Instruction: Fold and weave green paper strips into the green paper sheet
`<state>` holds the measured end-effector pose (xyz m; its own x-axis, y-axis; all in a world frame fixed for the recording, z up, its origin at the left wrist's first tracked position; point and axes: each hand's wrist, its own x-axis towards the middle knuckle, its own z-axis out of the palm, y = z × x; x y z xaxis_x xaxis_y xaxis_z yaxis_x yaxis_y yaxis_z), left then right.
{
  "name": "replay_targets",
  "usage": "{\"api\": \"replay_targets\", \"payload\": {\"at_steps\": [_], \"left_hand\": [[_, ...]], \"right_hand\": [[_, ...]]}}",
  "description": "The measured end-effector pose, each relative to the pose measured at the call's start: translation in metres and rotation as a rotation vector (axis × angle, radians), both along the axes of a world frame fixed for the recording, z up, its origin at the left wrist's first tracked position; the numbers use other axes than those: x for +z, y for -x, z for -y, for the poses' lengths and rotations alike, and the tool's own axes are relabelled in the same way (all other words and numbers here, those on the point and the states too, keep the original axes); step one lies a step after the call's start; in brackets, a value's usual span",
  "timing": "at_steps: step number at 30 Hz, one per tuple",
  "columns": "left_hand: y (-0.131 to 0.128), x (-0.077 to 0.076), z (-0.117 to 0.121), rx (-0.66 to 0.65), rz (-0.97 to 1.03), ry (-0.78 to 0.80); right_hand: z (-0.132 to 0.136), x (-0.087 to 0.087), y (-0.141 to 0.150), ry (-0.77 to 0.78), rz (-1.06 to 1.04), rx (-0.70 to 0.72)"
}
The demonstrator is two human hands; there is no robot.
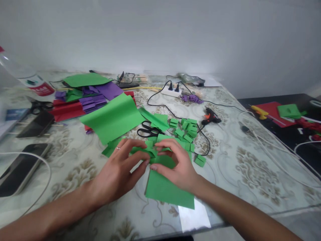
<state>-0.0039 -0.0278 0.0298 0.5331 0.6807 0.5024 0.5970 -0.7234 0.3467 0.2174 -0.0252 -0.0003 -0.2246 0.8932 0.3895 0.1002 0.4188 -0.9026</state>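
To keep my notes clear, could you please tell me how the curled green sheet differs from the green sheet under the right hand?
The curled sheet looks larger; the other sheet looks smaller. The curled sheet bends upward; the other sheet lies nearly flat. Both are green.

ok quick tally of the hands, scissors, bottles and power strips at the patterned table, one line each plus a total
Hands: 2
Scissors: 2
Bottle: 1
Power strip: 1
Total: 6
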Motion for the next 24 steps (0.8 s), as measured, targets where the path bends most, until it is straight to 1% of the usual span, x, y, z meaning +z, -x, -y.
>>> {"api": "replay_targets", "payload": {"at_steps": [2, 6, 9, 12, 17, 24], "left_hand": [[0.0011, -0.0012, -0.0001, 0.014, -0.023, -0.034], [0.0012, -0.0022, -0.0003, 0.031, -0.036, -0.048], [-0.0004, -0.0025, -0.0001, 0.038, -0.046, -0.037], [-0.0021, -0.0026, 0.0001, 0.036, -0.056, -0.024], [-0.0035, -0.0033, 0.0002, 0.03, -0.055, -0.026], [-0.0045, -0.0047, 0.0011, 0.031, -0.078, -0.034]], "right_hand": [[-0.0005, -0.0033, 0.0009, 0.088, -0.034, 0.01], [-0.0006, -0.0064, 0.0028, 0.28, -0.144, 0.126], [-0.0004, -0.0064, 0.0038, 0.369, -0.216, 0.169], [0.0001, -0.0066, 0.0043, 0.396, -0.235, 0.177], [0.001, -0.0087, 0.0051, 0.395, -0.223, 0.164], [0.0014, -0.0106, 0.0055, 0.384, -0.113, 0.126]]}}
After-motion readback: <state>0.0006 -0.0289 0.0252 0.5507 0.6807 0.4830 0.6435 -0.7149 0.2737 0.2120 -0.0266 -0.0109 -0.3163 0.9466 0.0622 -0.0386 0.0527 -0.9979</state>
